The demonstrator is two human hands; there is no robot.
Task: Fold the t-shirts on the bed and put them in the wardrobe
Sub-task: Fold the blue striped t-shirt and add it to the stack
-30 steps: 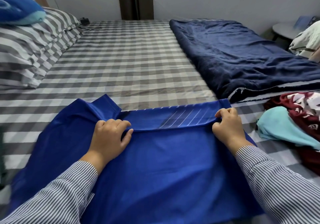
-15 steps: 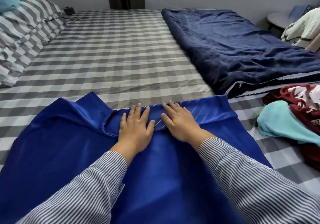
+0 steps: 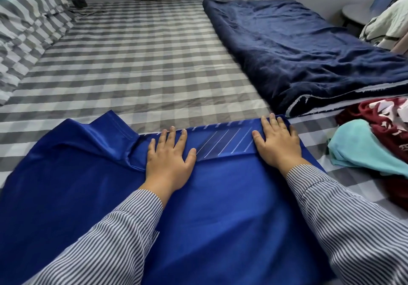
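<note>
**Entry: both palms flat on far fold of blue t-shirt — slip and skew risk**

Hands. Left hand (image 3: 169, 156) lies flat, fingers straight and slightly spread, pressing the folded-over band at the far edge of the blue t-shirt (image 3: 220, 214). Right hand (image 3: 278, 143) is likewise flat, fingers straight and close together, pressing the same band at its 3 o'clock end. Neither pinches cloth. The two are well apart, with the white diagonal striping (image 3: 225, 141) of the turned-over strip showing between them.

Risks (judgement).
- The fabric looks smooth and shiny, so it probably slides. If either palm lifts early, the fold could creep open or shift.
- At 9 o'clock of the left hand a sleeve (image 3: 106, 130) stands bunched and raised, with creases gathered at the left hand's outer edge. Folding over it as it lies would likely trap a lump and leave the fold uneven.
- The shirt's 3 o'clock edge lies near the teal garment (image 3: 362, 152) and the maroon patterned garment (image 3: 386, 121); a sideways fold may catch them.

Task thing. The shirt is royal blue, spread on the grey checked bedsheet (image 3: 141, 64) at the near edge of the bed, directly under both striped sleeves. Its body is mostly flat at 6 o'clock, rumpled toward 9 o'clock.

Outward. A navy blanket (image 3: 298, 52) lies at 1 o'clock and striped pillows (image 3: 24, 26) at 10 o'clock. No wardrobe is in view.
</note>
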